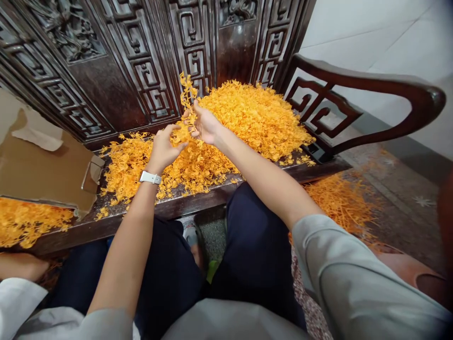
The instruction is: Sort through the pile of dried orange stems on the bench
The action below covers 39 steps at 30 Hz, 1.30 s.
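My right hand pinches a sprig of small orange artificial-looking flowers, which stands up above the fingers. Just to its left, my left hand has its thumb and fingers apart, curved toward the sprig; nothing shows in its grasp. A white watch band circles the left wrist. Both hands are over a spread of loose orange flower pieces on a dark wooden bench. A taller heap of the same orange pieces rises behind and to the right of my right hand.
A cardboard box stands on the bench at left, beside more orange pieces. Another person's forearm is at lower left. The carved backrest and curved armrest bound the seat. Thin orange stems lie heaped beyond the bench at right.
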### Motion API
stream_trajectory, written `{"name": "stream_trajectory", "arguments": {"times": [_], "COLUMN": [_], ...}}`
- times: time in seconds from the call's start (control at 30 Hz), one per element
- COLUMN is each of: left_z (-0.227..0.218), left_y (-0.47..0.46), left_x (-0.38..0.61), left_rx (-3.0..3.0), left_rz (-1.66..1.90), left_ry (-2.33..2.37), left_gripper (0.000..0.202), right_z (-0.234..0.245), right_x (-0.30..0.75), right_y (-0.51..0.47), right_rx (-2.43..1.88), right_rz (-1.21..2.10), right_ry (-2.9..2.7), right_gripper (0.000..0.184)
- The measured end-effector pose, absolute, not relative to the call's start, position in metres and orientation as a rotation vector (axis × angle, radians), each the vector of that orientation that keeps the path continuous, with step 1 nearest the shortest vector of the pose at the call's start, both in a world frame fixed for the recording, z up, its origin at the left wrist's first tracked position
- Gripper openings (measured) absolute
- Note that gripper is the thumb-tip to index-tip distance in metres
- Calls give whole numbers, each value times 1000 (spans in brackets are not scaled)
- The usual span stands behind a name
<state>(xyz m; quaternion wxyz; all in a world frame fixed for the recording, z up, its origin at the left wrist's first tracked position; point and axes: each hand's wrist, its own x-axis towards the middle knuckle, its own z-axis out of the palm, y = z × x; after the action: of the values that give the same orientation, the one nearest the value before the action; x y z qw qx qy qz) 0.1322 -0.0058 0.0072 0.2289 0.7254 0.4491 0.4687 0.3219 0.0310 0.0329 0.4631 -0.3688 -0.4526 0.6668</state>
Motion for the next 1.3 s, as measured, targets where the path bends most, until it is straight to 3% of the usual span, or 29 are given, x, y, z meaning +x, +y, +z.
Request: {"name": "stream_trajectory", "arguments": {"times": [0.13, 0.33, 0.5, 0.7, 0.77, 1.03, 1.17, 1.3], "left_z": [2, 1, -4, -15, -11, 18, 15, 7], "left_y": [2, 13, 15, 13, 9, -20, -22, -11], "left_x": [124, 99, 77, 71, 77, 116, 126, 121], "left_rx": [1974, 1697, 1953, 2240, 2333, 2571, 2575, 2429], "left_rz": [1399, 1522, 1504, 1328, 1333, 1193, 1179, 1370], "left_ry": [1372, 1326, 1501, 1640, 1635, 1421, 1402, 1377], "left_gripper": [35, 34, 49, 86, 90, 59, 29, 27], "right_z": [32, 39, 42, 28, 25, 29, 32, 30], "right_x": [324, 321, 318, 323, 323, 308, 301, 305], "right_y": [31, 25, 24, 29, 30, 25, 20, 20], "right_rx": [-956, -1022, -955, -918, -914, -831, -814, -878], "right_rz": [1685, 1701, 1717, 1748, 1761, 1712, 1674, 1589], "right_ry": [-1128, -1143, -1142, -1084, -1030, -847, -837, -930], "right_gripper": [64, 54, 49, 47, 47, 45, 39, 37]}}
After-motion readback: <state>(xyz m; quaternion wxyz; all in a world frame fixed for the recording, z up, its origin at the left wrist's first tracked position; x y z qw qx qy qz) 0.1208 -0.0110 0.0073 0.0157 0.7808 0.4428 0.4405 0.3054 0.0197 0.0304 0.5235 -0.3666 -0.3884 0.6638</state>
